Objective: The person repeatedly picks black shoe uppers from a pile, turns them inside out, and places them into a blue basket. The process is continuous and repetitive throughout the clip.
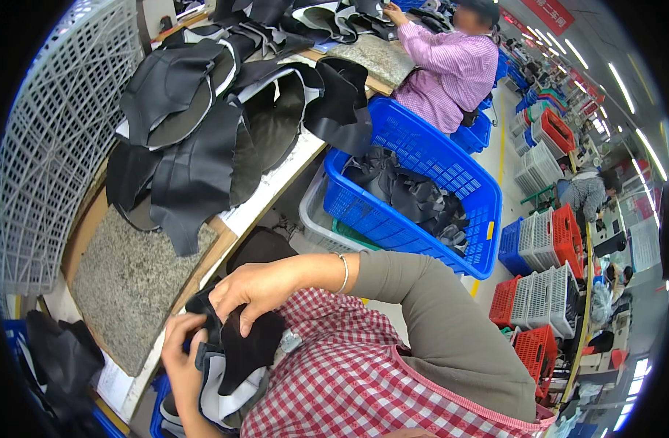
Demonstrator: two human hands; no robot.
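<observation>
Head view: the left hand (180,352) and right hand (258,285) have fingers (225,301) closed on a black piece (250,354) against the apron (334,358), seemingly to steady it from 2 sides, while a black pile (196,157) lies on the counter (276,180), probably for easy reach.

Overhead sign with white lettering

A red rectangular hanging banner (548,14) carries large white characters in a single line, slanting across the upper right. A smaller, more distant red strip sign (515,26) is too small to make out. A small yellow rectangular label (490,231) sits on the outer wall of a large blue perforated plastic crate (415,232); any marks on it are illegible.
</observation>
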